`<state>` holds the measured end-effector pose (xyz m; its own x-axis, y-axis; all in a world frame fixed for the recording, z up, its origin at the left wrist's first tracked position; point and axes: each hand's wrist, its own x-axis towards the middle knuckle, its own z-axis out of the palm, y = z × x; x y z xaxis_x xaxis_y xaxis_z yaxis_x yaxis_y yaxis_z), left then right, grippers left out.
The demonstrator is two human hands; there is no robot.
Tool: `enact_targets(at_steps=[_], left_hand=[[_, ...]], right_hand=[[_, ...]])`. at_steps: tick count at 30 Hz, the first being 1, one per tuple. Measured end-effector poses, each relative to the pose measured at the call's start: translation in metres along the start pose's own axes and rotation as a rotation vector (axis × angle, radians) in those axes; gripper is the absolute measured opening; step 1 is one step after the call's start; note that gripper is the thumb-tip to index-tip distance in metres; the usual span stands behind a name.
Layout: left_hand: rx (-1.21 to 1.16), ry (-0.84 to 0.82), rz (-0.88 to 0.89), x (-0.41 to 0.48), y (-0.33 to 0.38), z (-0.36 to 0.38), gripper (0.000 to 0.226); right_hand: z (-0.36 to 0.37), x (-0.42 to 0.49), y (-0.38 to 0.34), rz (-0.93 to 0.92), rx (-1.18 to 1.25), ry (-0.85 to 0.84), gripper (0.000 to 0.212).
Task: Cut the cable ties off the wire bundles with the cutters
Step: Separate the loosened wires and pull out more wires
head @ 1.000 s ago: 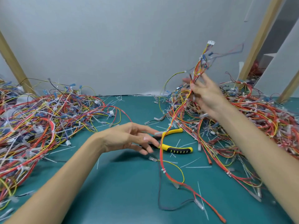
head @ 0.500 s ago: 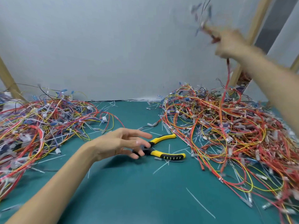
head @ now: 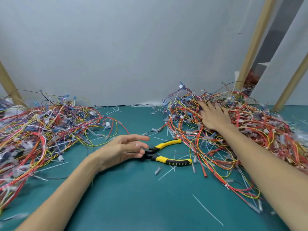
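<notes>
The cutters (head: 160, 158) are lying flat on the green table (head: 141, 197), their yellow handles splayed apart and pointing right, the black head pointing left. Just left of the cutters, the left hand (head: 123, 150) is hovering with its grip wide, fingers loosely stretched and holding nothing. Its fingertips (head: 143, 145) are reaching the cutters' head, though I cannot tell whether they are touching it. Behind and to the right of the cutters, the right hand (head: 214, 117) is resting palm down on a big tangle (head: 253, 130) of red, yellow and orange wires. Its grip is wide too, with the fingers spread flat over the strands and curling round none of them. That tangle is spilling forward, and loose red wires are lying just beside the cutters' handle ends. Well to the left of the cutters, a second heap (head: 41, 130) of wires is sprawling over the table. Thin white tie offcuts (head: 207, 210) are lying scattered around the cutters, one long strip sitting well in front of them, to the right.
</notes>
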<state>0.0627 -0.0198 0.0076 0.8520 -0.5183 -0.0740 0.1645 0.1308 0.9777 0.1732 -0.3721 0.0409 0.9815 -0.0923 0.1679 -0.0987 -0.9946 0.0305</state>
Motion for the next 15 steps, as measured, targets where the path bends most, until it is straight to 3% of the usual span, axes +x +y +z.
enact_targets(at_steps=[4, 9, 11, 13, 15], left_hand=[[-0.14, 0.039, 0.04, -0.001, -0.003, -0.006, 0.034], [-0.158, 0.037, 0.045, 0.001, -0.004, -0.007, 0.036], [-0.154, 0.048, 0.045, 0.001, -0.004, -0.007, 0.037], [-0.147, 0.062, 0.048, 0.001, -0.003, -0.005, 0.035], [-0.139, 0.082, 0.052, 0.002, -0.003, -0.003, 0.034]], right_hand=[[-0.005, -0.004, -0.003, 0.003, 0.0, 0.0, 0.051], [-0.04, -0.019, -0.033, 0.052, -0.162, -0.032, 0.061], [-0.055, -0.036, -0.06, 0.057, -0.199, -0.01, 0.056], [-0.058, -0.063, -0.091, -0.039, -0.2, 0.078, 0.048], [-0.049, -0.096, -0.124, -0.253, -0.105, 0.194, 0.039]])
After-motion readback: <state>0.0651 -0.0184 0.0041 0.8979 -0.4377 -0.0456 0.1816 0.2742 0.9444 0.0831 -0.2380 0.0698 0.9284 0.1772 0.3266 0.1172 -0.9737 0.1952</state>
